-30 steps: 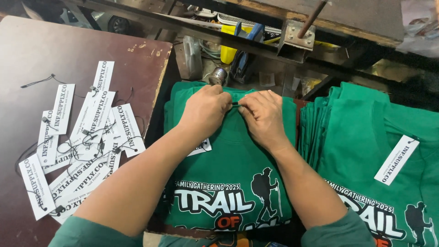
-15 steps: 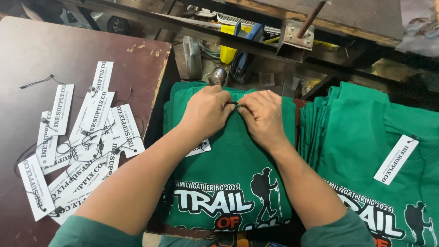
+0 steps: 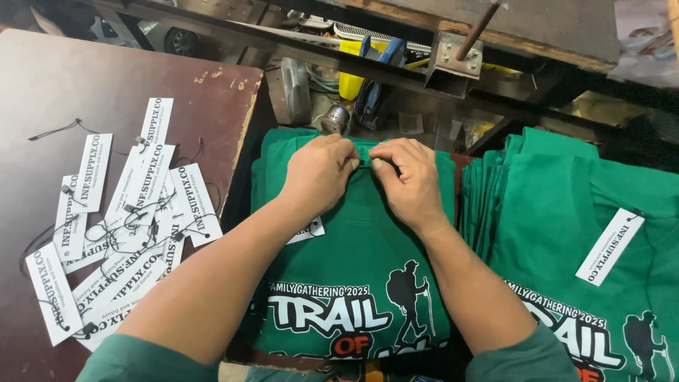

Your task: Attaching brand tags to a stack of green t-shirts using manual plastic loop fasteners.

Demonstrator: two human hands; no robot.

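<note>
Both hands stay put: left hand (image 3: 320,172) and right hand (image 3: 403,177), fingertips pinched shut on collar of green printed T-shirt (image 3: 353,269), stack top, bench middle. Hang tags (image 3: 120,219) left. Tagging continues.

What is pinched between the fingertips (image 3: 356,163) at the collar of the green shirt (image 3: 368,233) is too small to be told. A white tag (image 3: 309,230) is mostly hidden under the left forearm. The shirt's print is cut off by the lower edge.

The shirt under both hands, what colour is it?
Green shirt, with a white and orange print; the head view shows it.
</note>
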